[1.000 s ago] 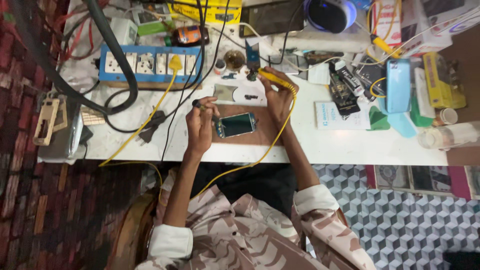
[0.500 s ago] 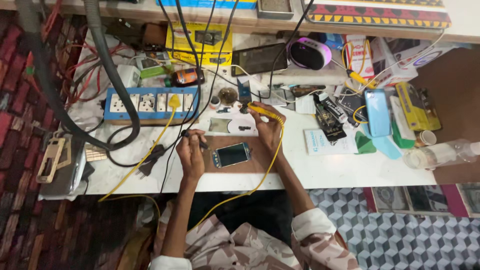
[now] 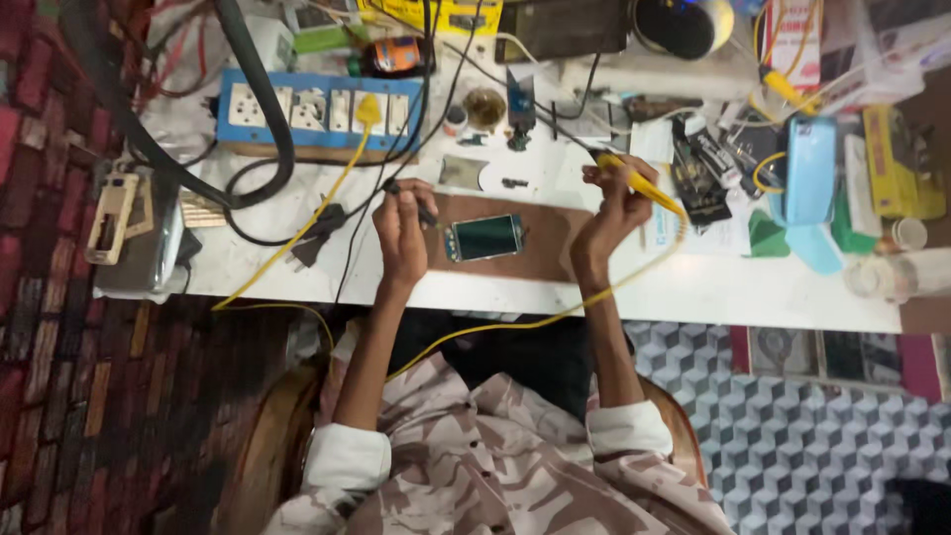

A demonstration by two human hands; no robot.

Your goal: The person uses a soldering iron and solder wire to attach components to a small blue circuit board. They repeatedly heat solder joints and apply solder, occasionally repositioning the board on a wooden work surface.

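A small phone (image 3: 484, 238) with a dark green screen lies flat on a brown mat (image 3: 540, 253) at the front of the white workbench (image 3: 693, 287). My left hand (image 3: 404, 230) grips a thin dark tool (image 3: 411, 203) whose tip reaches toward the phone's left end. To the right of the phone, my right hand (image 3: 611, 203) is raised off the mat, closed around a yellow soldering iron (image 3: 644, 184). Its yellow cable (image 3: 515, 327) loops down over the bench edge toward my lap.
A blue power strip (image 3: 317, 109) with a yellow plug sits at the back left, crossed by a thick black hose (image 3: 267, 99) and cables. Clutter fills the right: a light blue case (image 3: 810, 170), yellow box (image 3: 897, 163), bottles, black parts. A brick-pattern floor lies left, cube-pattern floor right.
The view has shifted and drawn closer. My right hand, with the yellow iron, has pulled back from the items behind the phone to its right side. My left hand stays by the phone.
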